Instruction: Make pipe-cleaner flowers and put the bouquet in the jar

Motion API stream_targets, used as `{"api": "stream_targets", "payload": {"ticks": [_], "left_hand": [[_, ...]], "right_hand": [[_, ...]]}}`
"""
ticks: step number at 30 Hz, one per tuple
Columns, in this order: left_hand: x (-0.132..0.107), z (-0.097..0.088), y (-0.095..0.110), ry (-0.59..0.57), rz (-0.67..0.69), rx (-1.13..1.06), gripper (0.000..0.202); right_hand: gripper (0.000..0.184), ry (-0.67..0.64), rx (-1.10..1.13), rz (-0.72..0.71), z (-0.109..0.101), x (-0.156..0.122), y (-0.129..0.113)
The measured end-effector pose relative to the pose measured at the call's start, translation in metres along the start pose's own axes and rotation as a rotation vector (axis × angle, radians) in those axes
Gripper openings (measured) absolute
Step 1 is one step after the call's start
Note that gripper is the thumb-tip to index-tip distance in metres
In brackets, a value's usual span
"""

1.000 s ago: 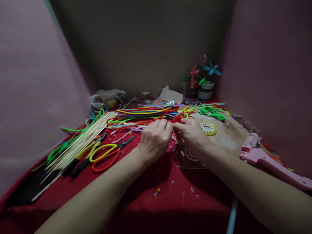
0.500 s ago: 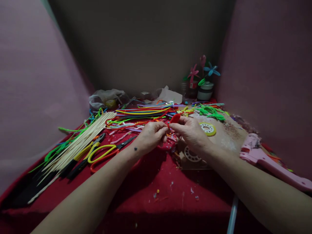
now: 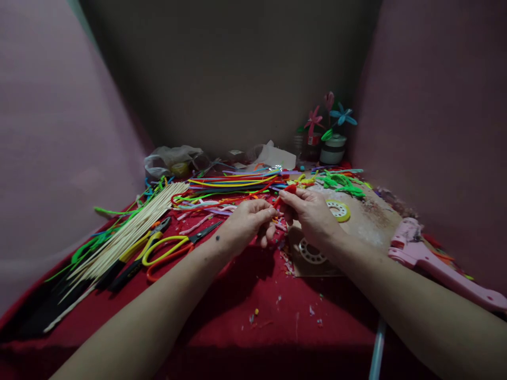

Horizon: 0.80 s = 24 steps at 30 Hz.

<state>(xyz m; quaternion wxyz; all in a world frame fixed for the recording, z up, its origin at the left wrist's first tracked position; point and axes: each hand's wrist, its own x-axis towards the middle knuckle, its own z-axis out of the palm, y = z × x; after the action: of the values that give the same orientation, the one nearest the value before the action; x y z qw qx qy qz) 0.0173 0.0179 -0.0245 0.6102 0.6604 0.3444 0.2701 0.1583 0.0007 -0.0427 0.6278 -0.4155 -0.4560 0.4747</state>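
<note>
My left hand (image 3: 246, 224) and my right hand (image 3: 311, 214) meet over the middle of a red cloth-covered table (image 3: 253, 295). Both pinch a short red pipe cleaner piece (image 3: 285, 193) between thumb and fingertips; its bent red end sticks up just above my right thumb. My fingers are curled closed around it. Behind my hands lies a spread of long coloured pipe cleaners (image 3: 233, 184). A roll of yellow tape (image 3: 338, 209) rests just right of my right hand.
Yellow-and-orange scissors (image 3: 170, 250), pliers (image 3: 134, 258) and a bundle of wooden skewers (image 3: 127, 235) lie at left. A pink glue gun (image 3: 431, 261) lies at right. Green pipe cleaners (image 3: 343, 182), a jar with pipe-cleaner flowers (image 3: 332, 132) and a plastic bag (image 3: 170, 158) sit at the back.
My left hand has turned palm inward and dropped slightly. The red piece has shifted a little right and now shows less above my right fingers.
</note>
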Motion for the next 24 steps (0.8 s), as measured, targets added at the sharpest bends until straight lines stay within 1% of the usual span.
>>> {"api": "stream_targets", "payload": {"ticks": [3, 5, 7, 9, 11, 13, 15, 17, 21, 23, 24], "left_hand": [[0.001, -0.001, 0.000, 0.023, -0.005, 0.062, 0.020], [0.003, -0.002, 0.001, 0.041, -0.010, 0.115, 0.019], [0.006, -0.003, 0.000, 0.061, -0.023, 0.172, 0.017], [0.010, -0.006, -0.002, 0.085, -0.046, 0.231, 0.015], [0.017, -0.009, -0.003, 0.094, -0.066, 0.304, 0.014], [0.027, -0.011, -0.003, 0.097, -0.050, 0.447, 0.016], [0.039, -0.010, -0.001, 0.122, 0.006, 0.617, 0.020], [0.052, -0.006, 0.003, 0.158, 0.060, 0.722, 0.022], [0.074, -0.001, 0.009, 0.175, 0.194, 0.892, 0.025], [0.079, -0.008, 0.011, 0.207, 0.227, 1.029, 0.026], [0.080, -0.015, 0.012, 0.246, 0.204, 1.090, 0.026]], "right_hand": [[0.022, 0.042, -0.006, 0.019, -0.001, 0.002, 0.001], [0.021, 0.091, -0.013, 0.029, -0.001, 0.003, 0.001], [0.018, 0.163, -0.027, 0.002, -0.003, 0.005, -0.001], [0.016, 0.262, -0.013, -0.089, -0.006, 0.008, -0.004], [0.019, 0.351, 0.019, -0.209, -0.010, 0.011, -0.008], [0.020, 0.401, 0.021, -0.322, -0.014, 0.012, -0.012], [0.020, 0.419, -0.013, -0.404, -0.016, 0.012, -0.015], [0.020, 0.400, -0.059, -0.436, -0.015, 0.010, -0.017], [0.022, 0.324, -0.108, -0.379, -0.013, 0.007, -0.014], [0.022, 0.320, -0.117, -0.364, -0.013, 0.007, -0.012], [0.023, 0.322, -0.127, -0.364, -0.013, 0.008, -0.010]]}}
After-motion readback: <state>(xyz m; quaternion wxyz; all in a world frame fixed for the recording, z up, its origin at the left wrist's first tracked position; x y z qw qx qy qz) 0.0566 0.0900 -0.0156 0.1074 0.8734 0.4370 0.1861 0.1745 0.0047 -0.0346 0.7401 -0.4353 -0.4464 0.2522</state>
